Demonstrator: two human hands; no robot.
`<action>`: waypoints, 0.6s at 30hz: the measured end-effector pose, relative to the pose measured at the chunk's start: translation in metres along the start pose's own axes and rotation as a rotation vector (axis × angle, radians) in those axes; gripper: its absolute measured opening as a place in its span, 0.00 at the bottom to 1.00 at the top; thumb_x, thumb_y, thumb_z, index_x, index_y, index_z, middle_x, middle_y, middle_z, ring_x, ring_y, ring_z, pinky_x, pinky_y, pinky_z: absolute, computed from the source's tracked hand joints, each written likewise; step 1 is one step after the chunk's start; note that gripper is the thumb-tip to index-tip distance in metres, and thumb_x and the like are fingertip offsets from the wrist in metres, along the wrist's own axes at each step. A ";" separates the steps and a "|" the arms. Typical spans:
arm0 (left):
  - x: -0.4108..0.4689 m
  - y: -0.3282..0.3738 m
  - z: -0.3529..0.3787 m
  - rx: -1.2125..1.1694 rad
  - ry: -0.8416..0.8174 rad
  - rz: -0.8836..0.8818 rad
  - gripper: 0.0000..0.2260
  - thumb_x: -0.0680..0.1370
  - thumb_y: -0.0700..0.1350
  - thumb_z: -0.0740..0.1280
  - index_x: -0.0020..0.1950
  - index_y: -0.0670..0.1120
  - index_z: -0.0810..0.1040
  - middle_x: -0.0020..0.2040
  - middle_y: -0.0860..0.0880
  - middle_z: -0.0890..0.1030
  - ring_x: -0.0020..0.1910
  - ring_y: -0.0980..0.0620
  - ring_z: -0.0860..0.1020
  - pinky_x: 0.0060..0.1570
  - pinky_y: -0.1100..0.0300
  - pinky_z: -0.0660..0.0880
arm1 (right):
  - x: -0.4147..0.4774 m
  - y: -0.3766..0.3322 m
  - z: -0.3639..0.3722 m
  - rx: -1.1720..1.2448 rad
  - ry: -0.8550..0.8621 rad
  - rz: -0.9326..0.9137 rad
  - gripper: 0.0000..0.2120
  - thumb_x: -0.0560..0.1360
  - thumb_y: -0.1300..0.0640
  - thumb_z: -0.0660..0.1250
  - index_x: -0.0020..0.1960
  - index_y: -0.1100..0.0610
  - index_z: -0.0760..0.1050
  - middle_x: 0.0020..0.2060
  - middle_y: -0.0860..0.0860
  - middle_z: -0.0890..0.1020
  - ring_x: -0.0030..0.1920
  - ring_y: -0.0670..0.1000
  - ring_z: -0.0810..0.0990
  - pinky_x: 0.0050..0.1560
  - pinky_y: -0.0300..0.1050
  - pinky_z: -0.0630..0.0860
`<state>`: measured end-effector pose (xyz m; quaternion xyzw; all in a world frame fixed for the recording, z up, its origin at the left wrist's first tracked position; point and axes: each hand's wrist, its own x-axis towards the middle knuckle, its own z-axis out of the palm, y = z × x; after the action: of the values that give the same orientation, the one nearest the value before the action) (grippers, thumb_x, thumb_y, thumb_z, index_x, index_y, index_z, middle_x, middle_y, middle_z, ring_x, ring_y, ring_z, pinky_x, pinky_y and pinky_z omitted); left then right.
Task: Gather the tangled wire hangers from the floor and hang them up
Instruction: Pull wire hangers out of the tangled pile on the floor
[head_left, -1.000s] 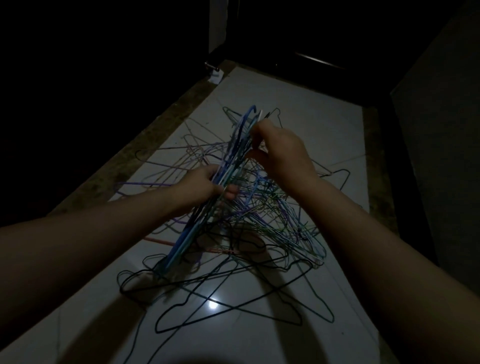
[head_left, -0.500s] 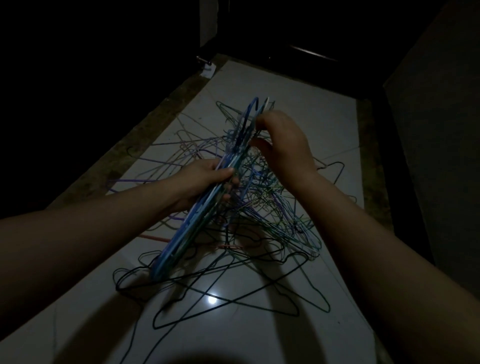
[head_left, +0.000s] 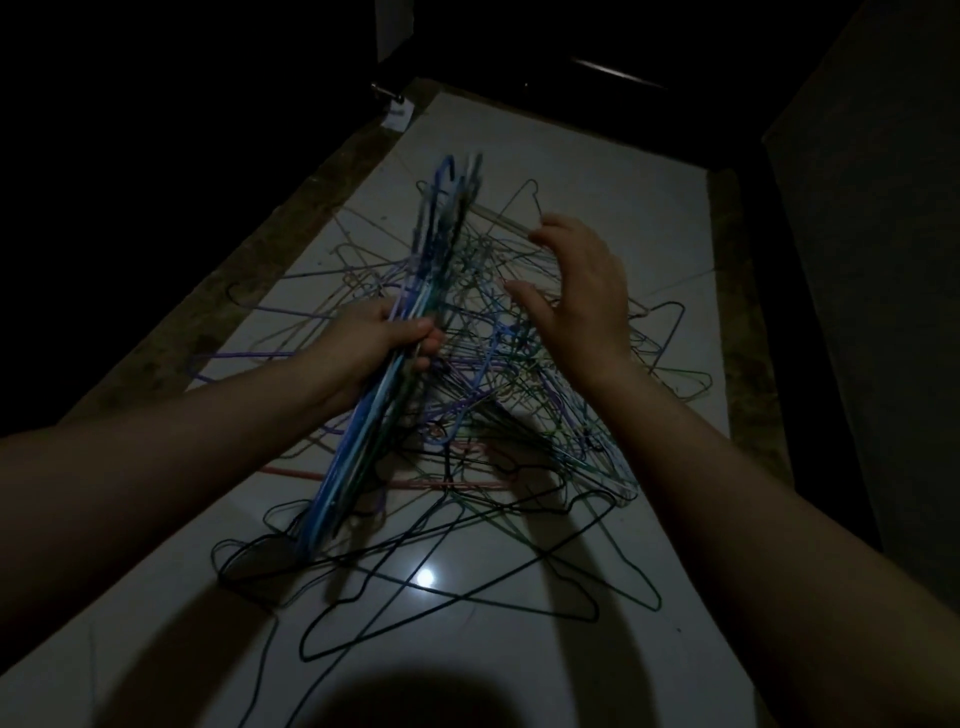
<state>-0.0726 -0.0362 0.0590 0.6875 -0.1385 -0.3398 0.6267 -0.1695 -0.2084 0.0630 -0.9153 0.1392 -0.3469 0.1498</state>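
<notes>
On pale tiles (head_left: 597, 156), hanger tangle (head_left: 524, 415), left hand (head_left: 374, 348) grasping bundle (head_left: 358, 457), right hand (head_left: 582, 296) released

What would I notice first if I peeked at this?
A big messy tangle of wire hangers sprawls across the pale floor. The left hand grips a slanted bundle of bluish ones, and the right hand hovers open above the tangle.

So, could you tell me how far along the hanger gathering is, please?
Partly done: the left hand grips a bundle of gathered hangers. In hand: the right hand hovers open over the pile. Left: many hangers lie tangled on the floor; none hung in view.
</notes>
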 end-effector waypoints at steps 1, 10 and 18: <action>0.003 0.000 -0.003 -0.018 0.017 0.009 0.06 0.79 0.36 0.61 0.44 0.41 0.75 0.30 0.51 0.79 0.27 0.59 0.78 0.29 0.68 0.75 | -0.005 0.011 0.000 0.011 -0.002 0.096 0.19 0.73 0.52 0.71 0.61 0.58 0.75 0.61 0.55 0.77 0.61 0.57 0.74 0.61 0.56 0.68; 0.014 -0.019 0.010 0.037 -0.076 -0.071 0.07 0.79 0.33 0.60 0.49 0.43 0.75 0.30 0.52 0.81 0.29 0.59 0.79 0.30 0.66 0.76 | -0.086 0.099 0.020 -0.136 -0.189 0.597 0.19 0.77 0.49 0.65 0.65 0.57 0.72 0.61 0.55 0.77 0.62 0.57 0.73 0.63 0.57 0.68; 0.025 -0.031 0.032 0.080 0.013 -0.024 0.07 0.79 0.36 0.61 0.56 0.40 0.75 0.39 0.47 0.79 0.30 0.59 0.78 0.31 0.66 0.75 | -0.115 0.118 0.051 -0.039 -0.549 0.742 0.24 0.80 0.48 0.59 0.71 0.60 0.66 0.65 0.59 0.74 0.63 0.58 0.73 0.60 0.47 0.69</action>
<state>-0.0822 -0.0710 0.0225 0.7158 -0.1393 -0.3371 0.5955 -0.2354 -0.2666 -0.0856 -0.8642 0.4192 -0.0120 0.2779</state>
